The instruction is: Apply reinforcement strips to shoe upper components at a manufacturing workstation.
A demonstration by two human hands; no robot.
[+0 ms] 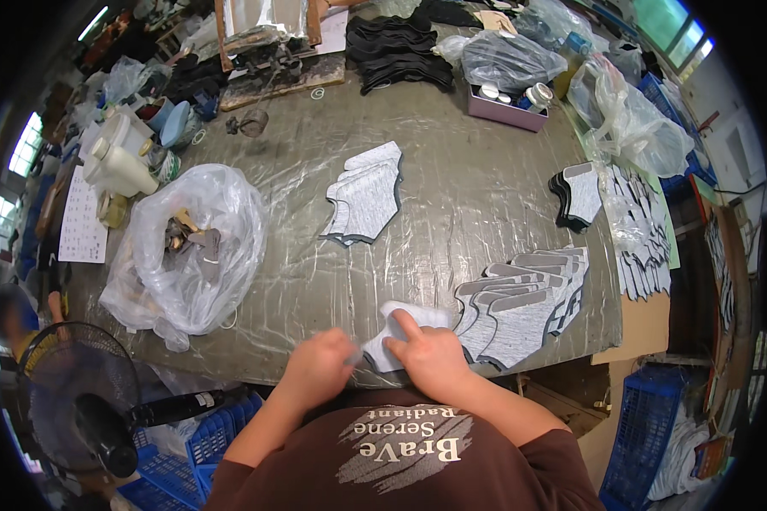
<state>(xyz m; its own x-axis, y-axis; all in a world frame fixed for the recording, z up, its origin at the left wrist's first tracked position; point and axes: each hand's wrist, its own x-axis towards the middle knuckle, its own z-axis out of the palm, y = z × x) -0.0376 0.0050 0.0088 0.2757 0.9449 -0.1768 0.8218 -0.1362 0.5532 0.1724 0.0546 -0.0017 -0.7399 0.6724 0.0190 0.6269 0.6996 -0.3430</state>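
Observation:
A light grey fabric piece (387, 358) with a curved outline lies at the table's near edge. My right hand (435, 358) holds it there, its index finger and thumb pressed onto the fabric and its other fingers curled. Just left of the piece is my left hand (318, 368), bent inward; motion smears its fingertips, so whatever they hold cannot be made out. To the right of my right hand lies a fanned stack of grey cut pieces (524, 302) with dark edges and darker grey strips. Farther off, a smaller overlapping stack (366, 196) of similar pieces rests mid-table.
An open clear plastic bag (200, 255) with scraps stands at the left. At the far right are a small stack (578, 196) and a purple box (507, 111) holding bottles. Black pieces (400, 53) lie at the back. A fan (85, 400) and blue crates (643, 426) flank the table.

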